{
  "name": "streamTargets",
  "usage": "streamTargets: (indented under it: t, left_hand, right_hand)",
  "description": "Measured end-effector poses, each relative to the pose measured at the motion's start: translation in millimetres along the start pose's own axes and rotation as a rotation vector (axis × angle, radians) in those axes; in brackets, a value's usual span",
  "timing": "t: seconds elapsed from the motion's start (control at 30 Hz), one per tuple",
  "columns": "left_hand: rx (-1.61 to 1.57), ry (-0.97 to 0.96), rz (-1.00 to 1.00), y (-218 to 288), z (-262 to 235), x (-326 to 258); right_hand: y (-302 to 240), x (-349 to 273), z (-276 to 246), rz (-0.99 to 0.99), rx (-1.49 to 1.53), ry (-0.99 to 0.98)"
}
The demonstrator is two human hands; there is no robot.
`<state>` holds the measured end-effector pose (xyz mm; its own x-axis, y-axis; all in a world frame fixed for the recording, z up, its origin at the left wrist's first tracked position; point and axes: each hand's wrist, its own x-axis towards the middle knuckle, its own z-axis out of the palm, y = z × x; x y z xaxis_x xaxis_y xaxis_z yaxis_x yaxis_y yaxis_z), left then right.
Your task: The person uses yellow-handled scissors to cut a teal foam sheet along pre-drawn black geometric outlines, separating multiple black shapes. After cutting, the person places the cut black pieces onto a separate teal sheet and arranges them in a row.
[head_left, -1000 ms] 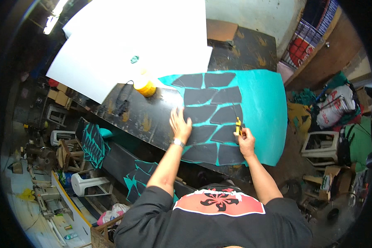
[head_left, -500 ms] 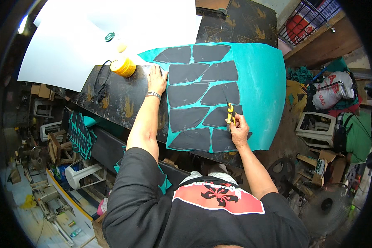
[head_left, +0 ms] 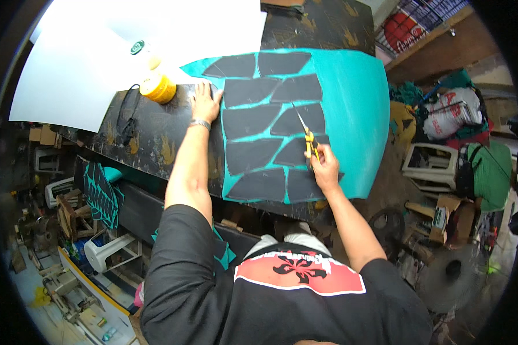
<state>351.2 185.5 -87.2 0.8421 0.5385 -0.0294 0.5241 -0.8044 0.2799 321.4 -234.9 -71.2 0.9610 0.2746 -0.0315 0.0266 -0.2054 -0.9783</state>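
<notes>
A teal sheet (head_left: 351, 98) lies on a dark table (head_left: 155, 138), covered with several black angular patches (head_left: 253, 121). My right hand (head_left: 325, 167) grips yellow-handled scissors (head_left: 308, 138), whose blades point away over the sheet between two black patches. My left hand (head_left: 204, 102) rests flat with fingers spread on the sheet's left edge, a watch on its wrist. A yellow tape roll (head_left: 158, 87) sits just left of that hand.
Large white sheets (head_left: 126, 40) cover the table's far left. A black cord (head_left: 124, 118) lies near the tape roll. Teal-and-black cut pieces (head_left: 101, 195) lean below the table at left. A fan (head_left: 452, 270), boxes and bags clutter the floor at right.
My left hand has slid from the middle of the sheet to its left edge. My right hand with the scissors has shifted slightly, blades now reaching further up the sheet.
</notes>
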Motion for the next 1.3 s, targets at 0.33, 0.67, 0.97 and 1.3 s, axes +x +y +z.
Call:
streamTargets:
  t: [0.33,0.67,0.97,1.3]
  left_hand:
    - [-0.29,-0.147,0.677,90.7,-32.2,-243.3]
    - [-0.199,-0.273,0.79,132.9,-17.3,-290.5]
    - [-0.077,-0.123,0.981,166.0,29.7,-263.0]
    - [-0.073,-0.132,0.866,170.1,22.2,-288.5]
  right_hand:
    - [-4.1,19.4,3.2,-0.028,-0.431,-0.005]
    - [-63.5,-136.6,-100.5,0.622,0.238,-0.316]
    - [-41.5,-259.3,-122.4,0.937,0.534,-0.224]
    - [-33.6,-235.0,-104.7,0.87,0.514,-0.194]
